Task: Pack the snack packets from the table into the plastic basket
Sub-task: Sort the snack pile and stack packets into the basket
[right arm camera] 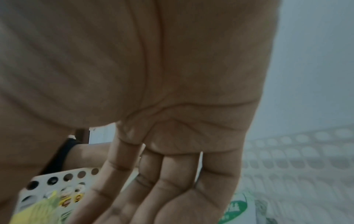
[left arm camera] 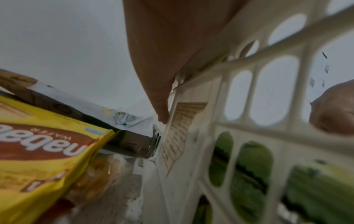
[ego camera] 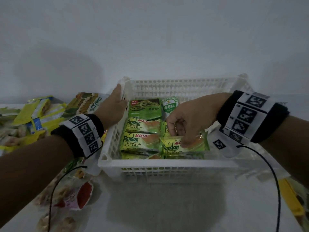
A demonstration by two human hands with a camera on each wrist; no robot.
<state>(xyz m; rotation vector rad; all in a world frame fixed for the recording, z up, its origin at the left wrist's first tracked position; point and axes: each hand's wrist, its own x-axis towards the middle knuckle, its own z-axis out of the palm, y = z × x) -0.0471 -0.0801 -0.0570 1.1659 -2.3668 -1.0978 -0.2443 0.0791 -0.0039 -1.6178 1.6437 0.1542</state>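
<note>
The left hand [ego camera: 115, 108] clasps the plastic basket [ego camera: 167, 165] by its left wall, evidently steadying it, while the right hand [ego camera: 185, 121] pinches a Pandan packet [ego camera: 172, 147] inside, front right; other snack packets [ego camera: 41, 114] lie on the worktop [ego camera: 167, 206].

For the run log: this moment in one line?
left hand grips basket rim | right hand pinches Pandan packet inside basket | packets remain on table

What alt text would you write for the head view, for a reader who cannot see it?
A right hand holds a Pandan cake packet over green snack packets in a white plastic basket; the left hand grips its left rim.
</note>
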